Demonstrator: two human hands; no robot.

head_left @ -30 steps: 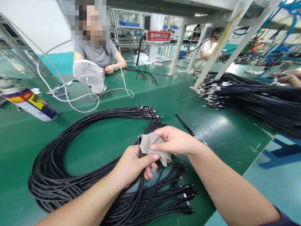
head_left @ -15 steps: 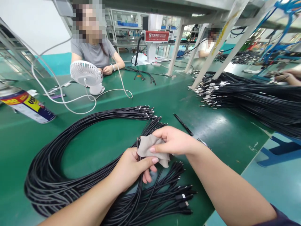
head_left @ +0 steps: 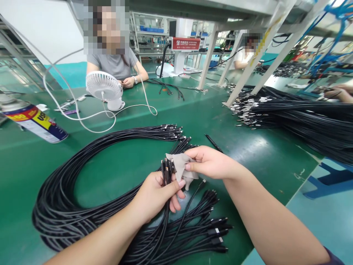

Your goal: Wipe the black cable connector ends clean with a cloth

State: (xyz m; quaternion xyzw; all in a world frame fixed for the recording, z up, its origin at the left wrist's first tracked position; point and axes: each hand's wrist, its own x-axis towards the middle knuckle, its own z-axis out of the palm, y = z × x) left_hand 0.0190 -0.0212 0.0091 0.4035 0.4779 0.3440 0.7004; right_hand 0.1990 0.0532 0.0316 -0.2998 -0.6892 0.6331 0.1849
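My left hand (head_left: 158, 197) is closed around several black cables, with their connector ends (head_left: 166, 167) sticking up above the fingers. Pinched in my right hand (head_left: 204, 162) is a crumpled grey cloth (head_left: 180, 165), which touches the connector ends and hangs beside my left thumb. From my left hand the held cables run down onto the table. A large looped bundle of black cables (head_left: 57, 195) curves around to the left of both hands. Its connector ends lie in groups behind the hands and at the lower right.
A spray can (head_left: 35, 121) stands at the left on the green table (head_left: 132, 121). Behind the loop is a white fan (head_left: 104, 88) with its cord. A black pen-like tool (head_left: 213, 142) lies beyond my right hand. More cables (head_left: 298, 110) are piled at the right. A co-worker (head_left: 113, 66) sits opposite.
My right hand has drawn the cloth back to the right, uncovering the connector ends in my left hand. My left hand keeps its grip in nearly the same place.
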